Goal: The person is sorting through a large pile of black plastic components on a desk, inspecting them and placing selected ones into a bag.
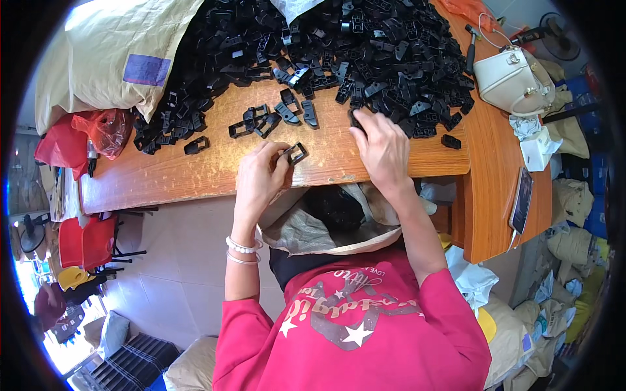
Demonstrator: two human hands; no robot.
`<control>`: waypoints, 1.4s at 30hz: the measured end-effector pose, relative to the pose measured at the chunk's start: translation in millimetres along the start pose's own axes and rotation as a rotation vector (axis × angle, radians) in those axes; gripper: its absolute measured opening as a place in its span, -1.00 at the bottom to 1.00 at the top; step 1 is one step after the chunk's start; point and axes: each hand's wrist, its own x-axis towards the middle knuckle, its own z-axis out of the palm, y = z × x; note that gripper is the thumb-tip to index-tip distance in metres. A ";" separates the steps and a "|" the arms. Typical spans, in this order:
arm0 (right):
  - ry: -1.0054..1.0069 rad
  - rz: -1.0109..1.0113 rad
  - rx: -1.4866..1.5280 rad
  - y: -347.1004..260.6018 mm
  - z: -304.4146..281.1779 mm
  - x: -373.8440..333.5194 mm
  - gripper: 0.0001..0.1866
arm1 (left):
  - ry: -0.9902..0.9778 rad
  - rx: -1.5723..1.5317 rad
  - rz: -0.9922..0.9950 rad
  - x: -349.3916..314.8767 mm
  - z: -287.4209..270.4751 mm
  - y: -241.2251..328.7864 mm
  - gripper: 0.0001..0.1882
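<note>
Black frame [300, 158] near picture centre, over the surface's [195, 173] near edge; left hand [261, 173] fingers pinch its left end. Long axis seems slanted toward upper right, window facing up. Probably light, stiff, slightly slick plastic; outer rims look best to grip. Right hand [385, 146] fingers curl at the black pile's [398, 72] lower edge; can't tell if pinching.

2 hands [261, 173] [385, 146], 1 wht handbag [503, 79], 1 phone [521, 202], uncountable blk pcs [407, 55].

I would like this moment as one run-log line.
left hand: holds black frame; right hand: at parts pile edge; open sack: below table
</note>
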 end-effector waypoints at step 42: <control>-0.194 0.010 0.738 -11.7 -35.4 -27.7 -0.87 | 0.391 -0.029 0.222 3.4 -10.3 -12.3 -0.82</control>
